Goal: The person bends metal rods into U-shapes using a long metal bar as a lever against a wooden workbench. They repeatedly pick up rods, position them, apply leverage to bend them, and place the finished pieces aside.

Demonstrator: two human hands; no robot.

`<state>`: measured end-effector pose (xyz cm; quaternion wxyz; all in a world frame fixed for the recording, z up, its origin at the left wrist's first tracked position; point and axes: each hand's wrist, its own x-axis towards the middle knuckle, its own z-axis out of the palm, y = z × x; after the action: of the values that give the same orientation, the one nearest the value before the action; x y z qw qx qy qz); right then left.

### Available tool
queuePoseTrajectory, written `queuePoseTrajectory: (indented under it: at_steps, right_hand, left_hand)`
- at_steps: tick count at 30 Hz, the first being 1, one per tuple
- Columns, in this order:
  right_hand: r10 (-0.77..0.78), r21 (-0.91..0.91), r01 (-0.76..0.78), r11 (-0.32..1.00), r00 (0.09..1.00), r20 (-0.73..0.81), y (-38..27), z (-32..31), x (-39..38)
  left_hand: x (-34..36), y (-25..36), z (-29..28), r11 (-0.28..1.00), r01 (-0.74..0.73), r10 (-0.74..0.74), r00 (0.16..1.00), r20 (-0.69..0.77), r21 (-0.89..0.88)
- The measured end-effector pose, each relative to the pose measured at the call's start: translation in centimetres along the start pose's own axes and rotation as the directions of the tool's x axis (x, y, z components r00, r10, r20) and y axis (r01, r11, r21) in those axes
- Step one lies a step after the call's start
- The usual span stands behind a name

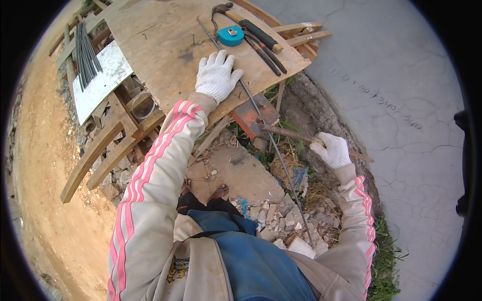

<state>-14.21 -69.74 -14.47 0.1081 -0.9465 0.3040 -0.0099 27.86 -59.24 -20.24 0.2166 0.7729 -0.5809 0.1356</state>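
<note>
My left hand (217, 75), in a white knit glove, lies flat with its fingers spread on a wooden board (165, 55). A long thin steel rod (281, 163) passes under that hand and slants over the board's near edge down toward the rubble. My right hand (332, 150), also gloved, is closed round a rusty metal bar (296, 134). The bar's far end meets the rod just beyond the board, by a reddish-brown block (252, 116); whether it hooks round the rod, I cannot tell. Past my left hand lie a teal tape measure (230, 35), pincers with orange-and-black handles (265, 52) and a hammer (254, 29).
Nails (193, 37) stick up from the board. At left, a bundle of dark rods (87, 52) rests on a white sheet (108, 67), with curved timbers (100, 155) below. Broken rubble (281, 215) lies around my feet. A cracked grey wall (401, 100) rises at right.
</note>
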Motion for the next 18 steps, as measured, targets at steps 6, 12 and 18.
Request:
queuePoseTrajectory:
  at_steps: [6, 12, 18]
  right_hand:
    - [-0.012, -0.019, 0.011, 1.0, 0.998, -0.061, 0.9, 0.2, -1.5]
    - [0.427, -0.303, -0.424, 0.853, 0.902, -0.059, 11.5, -3.7, -7.2]
    - [0.534, -0.309, -0.572, 0.76, 0.82, -0.207, 15.2, -1.2, -11.0]
  left_hand:
    - [0.0, -0.3, 0.7, 1.0, -0.02, 0.02, 0.998, -0.061, 0.002]
    - [0.0, -0.6, 1.0, 0.999, -0.025, 0.026, 0.998, -0.055, 0.02]
    - [0.2, -0.7, 1.4, 0.999, -0.028, 0.029, 0.999, -0.024, 0.041]
